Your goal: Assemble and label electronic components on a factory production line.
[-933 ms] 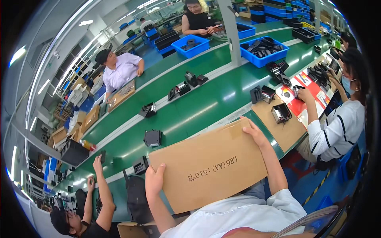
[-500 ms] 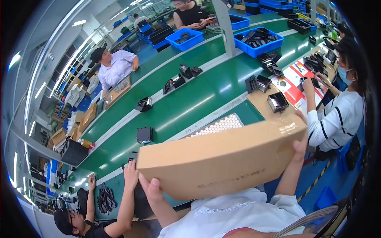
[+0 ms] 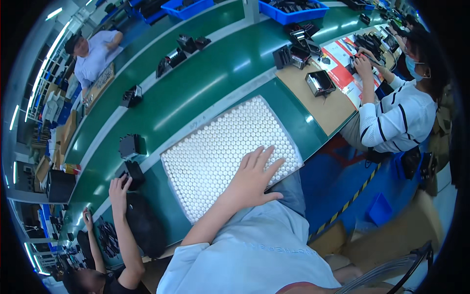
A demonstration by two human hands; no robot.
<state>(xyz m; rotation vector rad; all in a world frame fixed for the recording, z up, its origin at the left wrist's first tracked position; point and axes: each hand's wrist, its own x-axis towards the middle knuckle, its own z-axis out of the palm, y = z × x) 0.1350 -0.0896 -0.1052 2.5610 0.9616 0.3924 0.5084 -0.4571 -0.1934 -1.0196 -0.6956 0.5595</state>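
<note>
My left hand [image 3: 252,181], open and palm down with its fingers spread, lies over the near right part of a flat block of white cylinders [image 3: 215,147]. The cylinders stand packed in tight rows, with only their round ends showing; I cannot make out their exact kind. Clear plastic film edges the block, which sits on the green worktop. To my lower right, a brown cardboard box [image 3: 404,232] hangs blurred and tilted beside my body. Some skin of my right arm shows near it, but the fingers are hidden, so their hold on the box cannot be seen.
A brown board [image 3: 313,98] with a black open case [image 3: 320,83] adjoins at right, where a co-worker in a striped top handles parts. Another co-worker's hand [image 3: 118,193] touches a black case at left. Black devices stand along the green line; blue bins [image 3: 293,12] are behind.
The cardboard box, held before in both my hands over the worktop, has swung to my lower right. My left hand has let go of it and lies on the cylinders, now uncovered. The view has shifted.
</note>
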